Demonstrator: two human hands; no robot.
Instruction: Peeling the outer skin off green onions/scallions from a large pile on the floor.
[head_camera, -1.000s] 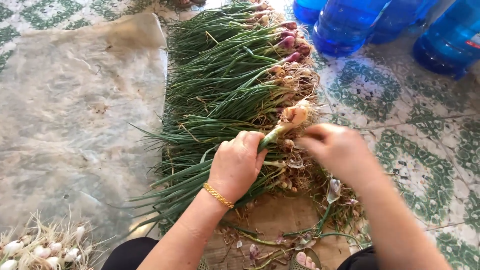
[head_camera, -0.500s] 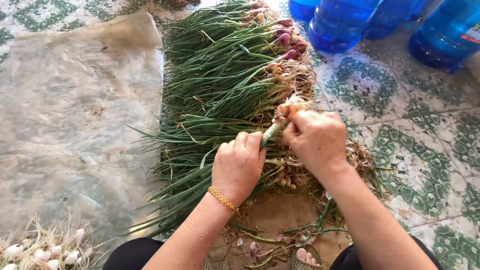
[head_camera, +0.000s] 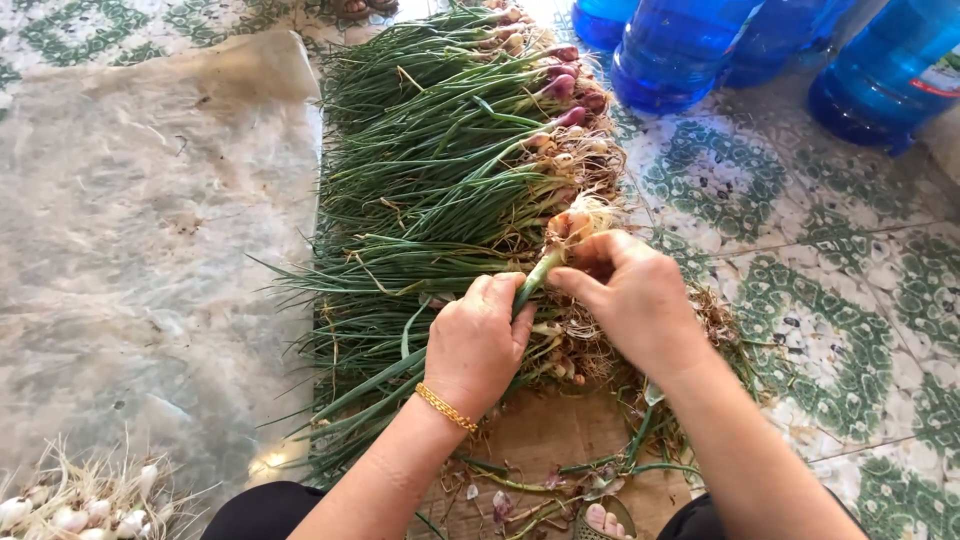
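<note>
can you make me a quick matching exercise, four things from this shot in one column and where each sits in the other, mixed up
Things:
1. blue water bottles
2. peeled white bulbs
3. gold bracelet
4. plastic sheet

Places:
A. bottom left corner of the view
B. on the left hand's wrist
C. spread over the floor, left of the green onion pile
D. along the top right, on the patterned tiles

Pairs: 1-D, 2-A, 3-B, 4-C

Blue water bottles (head_camera: 680, 45) top right; peeled white bulbs (head_camera: 70, 505) bottom left.
</note>
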